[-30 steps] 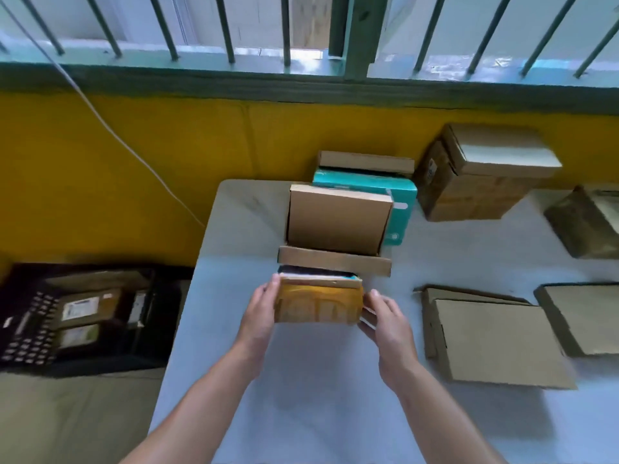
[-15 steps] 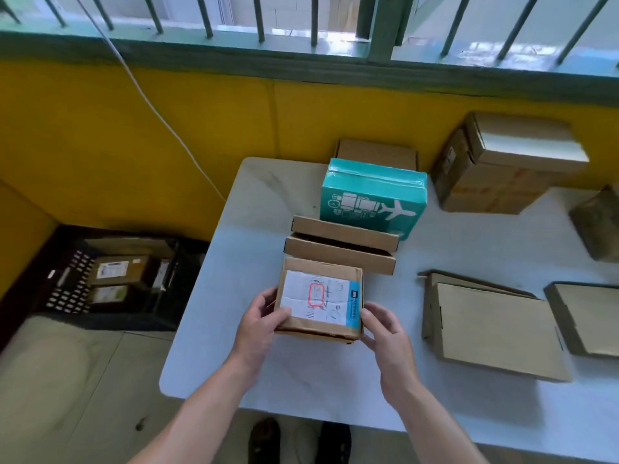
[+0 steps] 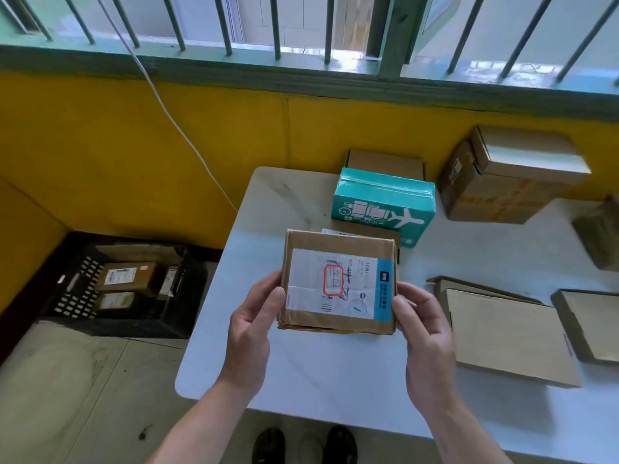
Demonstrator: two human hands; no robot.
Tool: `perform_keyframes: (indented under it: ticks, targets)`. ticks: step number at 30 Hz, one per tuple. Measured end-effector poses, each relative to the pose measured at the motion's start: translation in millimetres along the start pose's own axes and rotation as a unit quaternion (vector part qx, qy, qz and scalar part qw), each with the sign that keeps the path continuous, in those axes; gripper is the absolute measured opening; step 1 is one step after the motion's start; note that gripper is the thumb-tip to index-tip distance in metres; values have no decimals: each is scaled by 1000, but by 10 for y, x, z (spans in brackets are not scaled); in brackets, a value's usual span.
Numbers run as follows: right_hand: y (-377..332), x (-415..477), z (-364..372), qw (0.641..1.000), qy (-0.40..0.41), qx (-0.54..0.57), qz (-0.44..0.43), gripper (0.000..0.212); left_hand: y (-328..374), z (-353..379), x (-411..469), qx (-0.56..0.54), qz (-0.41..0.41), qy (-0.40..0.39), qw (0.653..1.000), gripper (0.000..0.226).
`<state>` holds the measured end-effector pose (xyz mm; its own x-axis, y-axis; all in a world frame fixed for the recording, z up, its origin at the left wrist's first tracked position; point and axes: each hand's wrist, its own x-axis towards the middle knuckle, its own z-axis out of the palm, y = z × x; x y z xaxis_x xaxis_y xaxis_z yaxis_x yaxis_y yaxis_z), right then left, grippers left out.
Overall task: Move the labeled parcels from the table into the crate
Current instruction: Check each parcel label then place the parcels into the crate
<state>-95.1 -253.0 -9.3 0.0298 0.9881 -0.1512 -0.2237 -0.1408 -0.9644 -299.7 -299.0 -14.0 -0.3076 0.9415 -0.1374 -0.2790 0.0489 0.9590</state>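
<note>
I hold a small brown cardboard parcel [image 3: 338, 242] above the white table [image 3: 301, 366], its white and blue shipping label facing up. My left hand [image 3: 254, 316] grips its left edge with thumb on top, and my right hand [image 3: 422, 319] grips its right edge. A black plastic crate [image 3: 67, 283] stands on the floor to the left of the table, with three labeled brown parcels [image 3: 129, 277] inside. A teal box [image 3: 382, 202] with a plane print stands behind the held parcel.
Flat plain cartons [image 3: 502, 333] lie on the right of the table, and a larger brown box [image 3: 509, 175] stands at the back right. A yellow wall with a barred window runs behind. A white cable [image 3: 174, 118] hangs down the wall. My shoes [image 3: 301, 443] show below the table edge.
I have lifted the parcel off the stack and turned it label-up, then raised it nearer to me. The view has shifted left, showing more of the crate.
</note>
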Motion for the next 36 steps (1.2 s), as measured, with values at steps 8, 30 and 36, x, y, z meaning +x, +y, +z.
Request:
perform_keyframes:
  ticks: [8, 30, 36]
  targets:
    - [-502, -126, 101, 994, -21, 63, -87, 16, 395, 131, -113, -31, 113, -28, 993, 51]
    - [343, -304, 1431, 987, -118, -89, 68, 12, 349, -1301, -436, 22, -19, 119, 993, 34]
    - [931, -659, 2714, 964, -180, -152, 123, 17, 412, -2684, -535, 63, -36, 224, 972, 43]
